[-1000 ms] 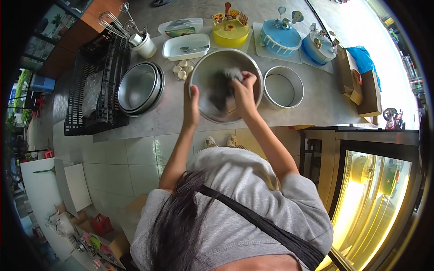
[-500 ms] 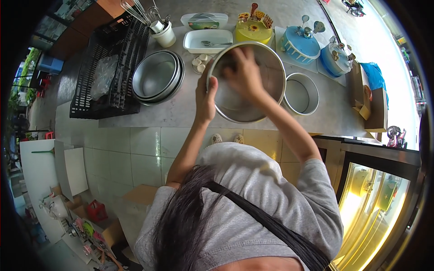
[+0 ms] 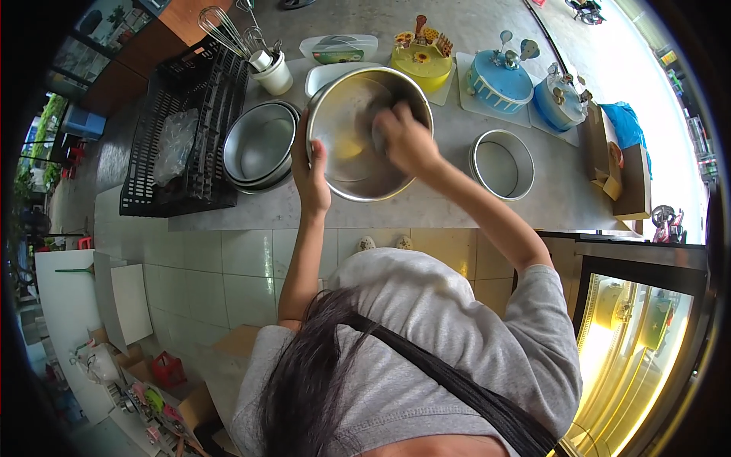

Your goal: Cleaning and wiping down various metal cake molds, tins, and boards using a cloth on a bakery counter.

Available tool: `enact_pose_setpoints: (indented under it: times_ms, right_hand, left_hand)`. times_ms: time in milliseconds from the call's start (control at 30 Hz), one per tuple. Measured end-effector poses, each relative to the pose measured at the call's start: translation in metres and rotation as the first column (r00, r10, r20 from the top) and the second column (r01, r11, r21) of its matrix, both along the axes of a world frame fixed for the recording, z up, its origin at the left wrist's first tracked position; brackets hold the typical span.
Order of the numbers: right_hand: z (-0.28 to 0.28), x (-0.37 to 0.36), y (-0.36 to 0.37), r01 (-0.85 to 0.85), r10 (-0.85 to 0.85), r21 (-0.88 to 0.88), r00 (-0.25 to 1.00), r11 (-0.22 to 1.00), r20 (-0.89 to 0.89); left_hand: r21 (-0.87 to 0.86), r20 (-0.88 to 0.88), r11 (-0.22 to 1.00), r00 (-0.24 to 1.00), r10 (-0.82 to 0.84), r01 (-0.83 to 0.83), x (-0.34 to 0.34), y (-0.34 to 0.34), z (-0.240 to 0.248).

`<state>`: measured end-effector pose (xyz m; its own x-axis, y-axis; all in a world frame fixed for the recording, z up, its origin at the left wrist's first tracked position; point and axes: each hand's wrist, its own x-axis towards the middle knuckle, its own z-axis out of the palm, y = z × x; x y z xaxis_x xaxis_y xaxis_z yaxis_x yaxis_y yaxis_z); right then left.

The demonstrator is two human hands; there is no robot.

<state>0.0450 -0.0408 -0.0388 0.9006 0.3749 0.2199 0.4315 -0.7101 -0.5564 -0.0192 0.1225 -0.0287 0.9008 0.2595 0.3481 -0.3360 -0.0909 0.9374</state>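
A deep, round metal cake pan (image 3: 339,122) is raised above the table, tilted so its inside faces me. My left hand (image 3: 314,181) grips its left side, thumb over the rim and fingers behind the wall. Inside the pan, my right hand (image 3: 409,143) is curled near the right part of the inner surface. A dark, blurred patch sits by its fingers; what it is I cannot make out. Left of the held pan lie stacked round pans (image 3: 259,145), and to its right another round pan (image 3: 502,164) stands on the table.
A black plastic crate (image 3: 179,137) stands at the left beside a white tub of whisks (image 3: 272,75). Behind the pan is a white tray (image 3: 324,75). Decorated yellow (image 3: 421,67) and blue cakes (image 3: 499,78) line the far edge. A cardboard box (image 3: 632,183) is at the right.
The held pan and my left hand have shifted left, covering more of the white tray. My right hand has moved from the pan's upper middle toward its right side.
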Motion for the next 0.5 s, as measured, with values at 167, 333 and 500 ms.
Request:
enact_pose_setpoints:
  times_ms: [167,333,500]
  right_hand:
    - [0.020,-0.011,0.042,-0.190,0.353,0.770,0.934,0.609,-0.048]
    - [0.040,-0.003,-0.004,-0.325,0.337,-0.604,0.936,0.728,-0.098]
    - [0.057,0.038,-0.020,0.148,0.589,-0.627,0.233,0.765,0.774]
  left_hand:
    - [0.063,-0.015,0.998,1.000,-0.011,0.012,0.005,-0.010,0.002]
    - [0.141,0.015,0.990,0.999,-0.028,0.026,0.003,0.017,0.030]
    - [0.160,-0.013,0.986,0.998,-0.054,0.055,0.000,0.017,0.042]
